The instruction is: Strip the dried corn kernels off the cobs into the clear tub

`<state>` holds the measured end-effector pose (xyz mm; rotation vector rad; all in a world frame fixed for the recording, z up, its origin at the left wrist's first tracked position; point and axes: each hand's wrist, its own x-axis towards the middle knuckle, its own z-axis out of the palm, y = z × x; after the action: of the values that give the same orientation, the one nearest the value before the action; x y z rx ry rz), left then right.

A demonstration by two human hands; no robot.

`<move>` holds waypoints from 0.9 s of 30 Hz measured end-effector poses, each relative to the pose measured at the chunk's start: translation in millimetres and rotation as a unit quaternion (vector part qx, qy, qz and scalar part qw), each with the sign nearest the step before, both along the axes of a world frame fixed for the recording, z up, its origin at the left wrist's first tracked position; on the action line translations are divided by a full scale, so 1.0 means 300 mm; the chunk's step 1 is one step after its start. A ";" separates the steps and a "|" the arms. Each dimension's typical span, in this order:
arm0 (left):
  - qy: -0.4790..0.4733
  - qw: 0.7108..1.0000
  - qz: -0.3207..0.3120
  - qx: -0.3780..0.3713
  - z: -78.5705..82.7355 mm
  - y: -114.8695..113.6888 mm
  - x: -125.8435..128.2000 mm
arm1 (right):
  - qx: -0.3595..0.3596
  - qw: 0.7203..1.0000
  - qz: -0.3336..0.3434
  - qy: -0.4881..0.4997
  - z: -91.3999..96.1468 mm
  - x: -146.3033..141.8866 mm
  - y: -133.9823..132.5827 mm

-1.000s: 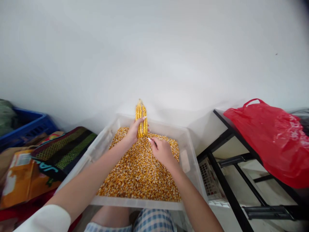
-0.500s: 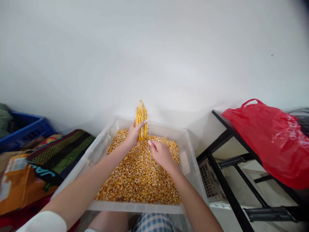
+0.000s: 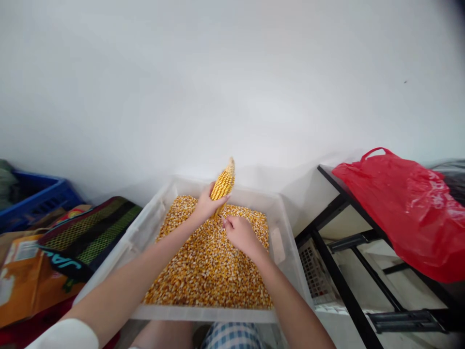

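My left hand (image 3: 208, 202) is wrapped round an ear of corn (image 3: 224, 183) with yellow kernels. The ear tilts, its pale tip pointing up and to the right, and its lower end is partly hidden by my fingers. Close below that end, my right hand (image 3: 240, 233) is closed with the thumb against the curled fingers; whatever it grips is too small to make out. Both hands are over a translucent plastic bin (image 3: 203, 312), which holds a thick layer of loose corn kernels (image 3: 207, 271).
A white wall (image 3: 232, 87) rises behind the bin. On the right, a red plastic bag (image 3: 403, 208) lies on a black-framed stand (image 3: 341, 276). To the left are a blue crate (image 3: 43, 196), a mesh bag (image 3: 90, 232) and an orange carton (image 3: 29, 276).
My left hand has turned the ear from nearly upright to leaning right, and its tip has shifted rightward. My right hand has dropped slightly and stays closed near the ear's lower end.
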<state>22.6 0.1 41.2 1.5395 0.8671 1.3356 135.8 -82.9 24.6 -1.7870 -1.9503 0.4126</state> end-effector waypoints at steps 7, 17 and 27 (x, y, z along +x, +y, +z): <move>-0.031 0.998 0.007 -0.049 -0.022 0.022 -0.002 | 0.010 1.000 -0.002 0.021 0.011 -0.004 -0.006; -0.139 0.978 0.003 -0.155 -0.040 0.047 -0.006 | 0.013 0.998 0.013 0.066 0.028 -0.004 -0.017; -0.128 0.982 0.018 -0.134 -0.031 0.035 -0.004 | 0.009 0.996 0.008 0.093 0.017 -0.011 -0.012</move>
<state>21.4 10.7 32.0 1.1209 0.8734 1.3462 132.6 -86.4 29.8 -1.6582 -1.8350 0.5441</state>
